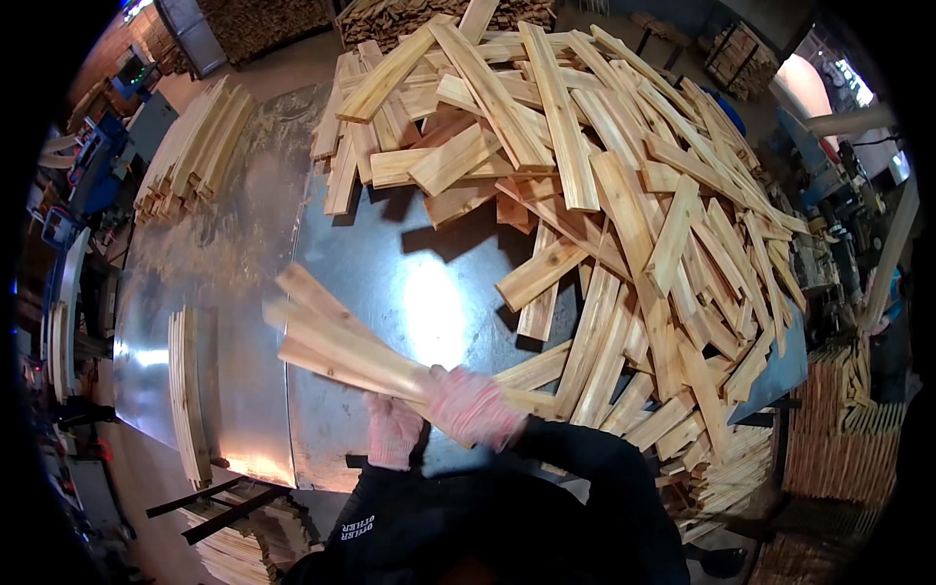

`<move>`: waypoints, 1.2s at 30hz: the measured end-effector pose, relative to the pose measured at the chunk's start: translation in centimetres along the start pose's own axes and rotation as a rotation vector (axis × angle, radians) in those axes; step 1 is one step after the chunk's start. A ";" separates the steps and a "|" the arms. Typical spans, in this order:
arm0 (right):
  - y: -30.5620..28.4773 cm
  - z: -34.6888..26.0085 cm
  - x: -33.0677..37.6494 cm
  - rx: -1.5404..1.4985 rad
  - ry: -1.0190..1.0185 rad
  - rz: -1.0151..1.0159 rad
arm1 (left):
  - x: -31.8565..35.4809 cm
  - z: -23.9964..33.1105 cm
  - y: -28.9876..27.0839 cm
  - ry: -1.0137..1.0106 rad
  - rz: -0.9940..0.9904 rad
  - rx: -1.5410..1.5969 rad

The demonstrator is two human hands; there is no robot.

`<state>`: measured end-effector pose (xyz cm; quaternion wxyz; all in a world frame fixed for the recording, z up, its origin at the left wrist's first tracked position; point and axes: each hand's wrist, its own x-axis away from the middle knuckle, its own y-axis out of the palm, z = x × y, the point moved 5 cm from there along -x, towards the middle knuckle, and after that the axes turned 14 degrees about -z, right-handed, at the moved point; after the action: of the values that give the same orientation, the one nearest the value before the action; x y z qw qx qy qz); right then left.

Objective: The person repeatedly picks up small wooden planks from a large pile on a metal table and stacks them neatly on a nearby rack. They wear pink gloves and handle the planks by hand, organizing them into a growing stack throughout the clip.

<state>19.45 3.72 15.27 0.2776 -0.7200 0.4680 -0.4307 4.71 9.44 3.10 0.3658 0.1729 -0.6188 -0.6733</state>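
Observation:
My right hand (pixel 475 405), in a pinkish-white glove, is closed around the near end of several wooden boards (pixel 346 346). The boards fan out to the left above the metal table (pixel 366 268), their far ends blurred. My left hand (pixel 393 432), gloved alike, is at the lower edge of these boards, close to the table's near side. Its fingers are partly hidden and blurred, so I cannot tell whether it grips them. A large jumbled heap of loose boards (pixel 551 127) covers the table's far and right parts, reaching close to my right forearm.
A neat stack of boards (pixel 195 146) lies at the table's far left, and a narrow row (pixel 185 395) at its near left. Sawdust coats the left tabletop. Below the table are stacked boards (pixel 239 541) at left and more piles (pixel 838 448) at right. Machinery (pixel 829 195) stands beyond the right side.

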 end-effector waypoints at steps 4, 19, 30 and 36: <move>-4.3 0.2 -1.2 -0.029 -0.254 0.230 | -0.7 -0.3 -13.2 0.081 0.378 -0.135; -9.2 13.9 0.5 -0.452 0.169 0.918 | 2.4 0.9 -13.2 0.023 0.378 -0.264; 4.2 -0.2 4.2 0.077 -0.079 -0.454 | 3.6 -0.2 -11.5 -0.014 0.360 -0.434; -25.9 23.0 2.5 0.708 0.420 0.866 | 3.0 -2.4 -10.1 -0.137 0.515 -0.465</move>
<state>51.45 11.93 26.08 0.5525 -0.2270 0.5917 -0.5414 1.47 5.29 -6.38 0.5107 -0.1223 -0.4952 -0.6921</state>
